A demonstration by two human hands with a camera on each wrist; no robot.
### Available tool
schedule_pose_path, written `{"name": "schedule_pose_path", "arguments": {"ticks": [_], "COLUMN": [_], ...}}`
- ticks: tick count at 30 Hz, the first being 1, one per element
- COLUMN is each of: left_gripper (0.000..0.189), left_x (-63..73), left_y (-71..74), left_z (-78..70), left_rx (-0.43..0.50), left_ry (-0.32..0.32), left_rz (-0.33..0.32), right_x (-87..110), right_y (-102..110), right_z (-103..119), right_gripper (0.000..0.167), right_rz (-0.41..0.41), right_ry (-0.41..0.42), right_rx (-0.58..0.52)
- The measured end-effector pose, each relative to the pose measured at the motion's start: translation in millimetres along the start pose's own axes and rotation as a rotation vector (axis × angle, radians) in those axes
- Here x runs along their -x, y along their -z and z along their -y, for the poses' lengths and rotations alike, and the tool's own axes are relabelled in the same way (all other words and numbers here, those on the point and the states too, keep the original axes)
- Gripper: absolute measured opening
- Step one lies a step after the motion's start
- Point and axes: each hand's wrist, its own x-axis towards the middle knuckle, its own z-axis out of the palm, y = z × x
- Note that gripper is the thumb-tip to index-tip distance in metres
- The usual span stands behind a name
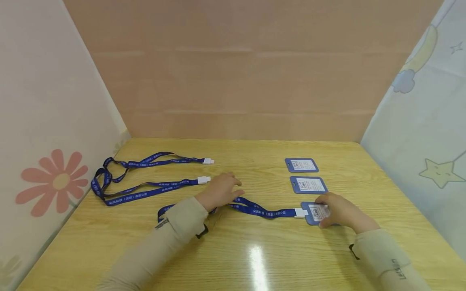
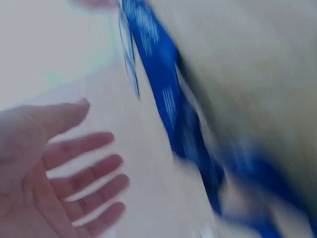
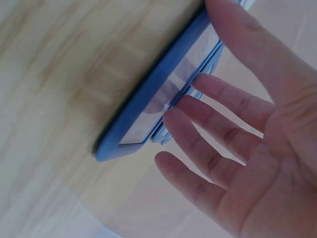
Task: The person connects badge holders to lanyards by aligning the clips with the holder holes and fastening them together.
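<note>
A blue lanyard (image 1: 267,212) runs across the table, its white clip (image 1: 300,212) at the end of the nearest blue badge holder (image 1: 309,218). My right hand (image 1: 342,212) is over this holder, fingertips at the far edge and thumb at the near one. Seen from the right wrist, the holder (image 3: 153,94) lies flat and the fingers are loosely extended beside it. Above the lanyard's middle is my left hand (image 1: 220,190), covering part of the strap. In the left wrist view, its fingers are spread and apart from the blurred strap (image 2: 166,84).
Two more badge holders (image 1: 301,165) (image 1: 308,185) lie in a column beyond the right hand. At the left, two blue lanyards (image 1: 154,163) (image 1: 145,195) have looped straps and white clips pointing right. Walls enclose the table's back and sides.
</note>
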Motion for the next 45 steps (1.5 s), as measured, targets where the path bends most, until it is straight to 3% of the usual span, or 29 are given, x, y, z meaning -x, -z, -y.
{"name": "schedule_pose_path", "arguments": {"ticks": [8,11,15,20,29,38,45], "left_gripper": [0.030,0.032,0.038,0.045,0.047,0.020,0.018], "left_x": [15.6,19.1,22.6,20.5,9.4,3.3,5.9], "left_y": [24.1,25.1,21.7,13.1,5.0,-5.1,-4.4], "left_z": [91.8,114.7,131.9,139.5,131.0,123.5,122.8], "left_rx": [0.135,0.164,0.156,0.100,0.065,0.013,0.006], "left_ry": [0.126,0.188,0.249,0.277,0.295,0.270,0.281], "left_rz": [-0.151,-0.138,-0.058,-0.002,0.060,0.039,0.031], "right_x": [0.5,-0.1,-4.0,-11.0,-24.7,-30.5,-36.3], "right_y": [0.5,2.1,6.2,8.1,4.7,9.5,8.2], "right_z": [-8.6,-12.5,-20.2,-31.8,-43.4,-44.0,-44.0], "right_gripper": [0.067,0.068,0.061,0.052,0.057,0.056,0.058], "right_rz": [0.000,0.010,-0.008,-0.063,-0.030,-0.058,-0.049], "right_ry": [0.031,0.019,-0.008,-0.012,-0.108,-0.074,-0.080], "right_rx": [-0.015,-0.025,-0.030,-0.012,-0.003,0.010,0.015]}}
